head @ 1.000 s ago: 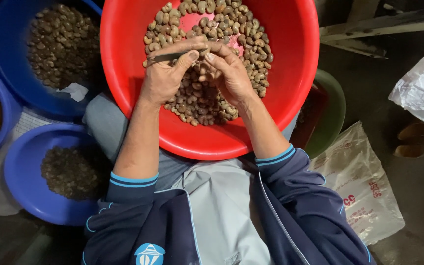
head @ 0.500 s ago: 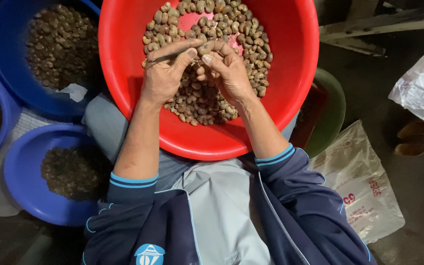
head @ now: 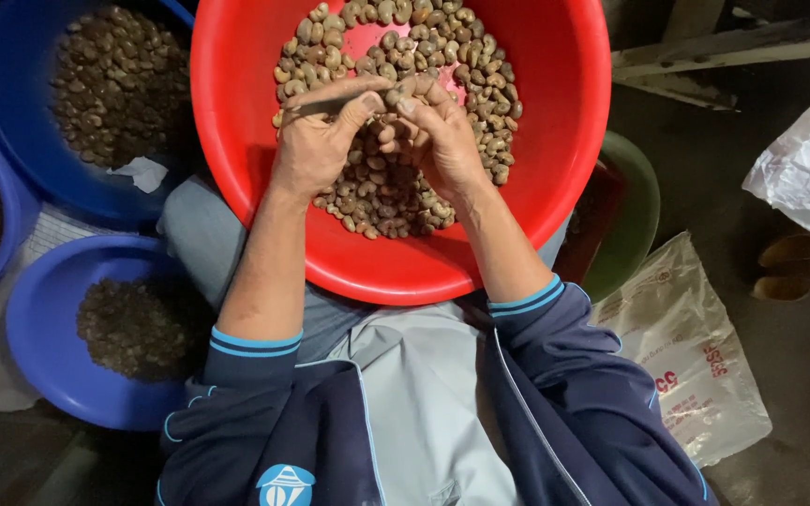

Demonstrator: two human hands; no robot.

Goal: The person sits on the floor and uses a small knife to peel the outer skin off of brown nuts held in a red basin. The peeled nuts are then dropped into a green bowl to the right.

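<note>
A big red basin (head: 555,187) rests on my lap, holding a heap of brownish cashew nuts (head: 480,84). Both hands are over the heap, fingertips meeting near its middle. My left hand (head: 316,141) grips a thin dark tool (head: 316,105) between thumb and fingers, its tip pointing right. My right hand (head: 438,141) pinches a single nut (head: 394,96) against the tool's tip. Dark blue sleeves with light blue cuffs are pushed up both forearms.
Three blue basins stand to my left: one at top (head: 11,131) with dark nuts and a scrap of white paper, one at the left edge (head: 2,244), one lower (head: 39,347) with darker bits. A green basin (head: 644,197) and plastic bags (head: 696,356) lie to my right.
The hands stay together over the heap; the fingers have shifted slightly as they work the nut against the tool.
</note>
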